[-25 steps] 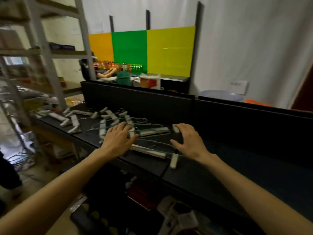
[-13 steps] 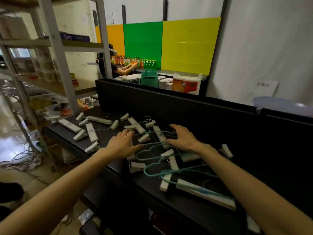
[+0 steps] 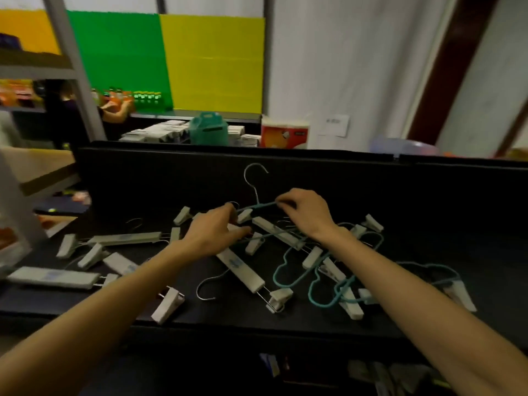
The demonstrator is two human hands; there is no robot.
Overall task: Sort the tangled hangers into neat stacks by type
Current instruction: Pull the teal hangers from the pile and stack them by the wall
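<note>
A tangle of hangers lies on the black table [image 3: 217, 312]. Teal wire hangers [image 3: 297, 277] with white clips are knotted together right of centre. White bar clip hangers [image 3: 241, 267] lie among them and spread to the left [image 3: 125, 238]. My right hand [image 3: 303, 212] pinches the teal shoulder of a hanger whose metal hook [image 3: 253, 178] stands up against the back panel. My left hand [image 3: 214, 232] reaches into the pile just left of it, fingers curled on the same teal wire near a white clip.
A black back panel [image 3: 171, 178] walls the table's far side. A grey shelf post [image 3: 77, 70] rises at the left. Behind the panel are a teal box [image 3: 208, 130], a tissue pack [image 3: 284, 132], and a person near bottles at the far left.
The camera moved closer and to the right. Both hands went from lying flat on the pile to pinching a teal hanger, and its hook now stands upright.
</note>
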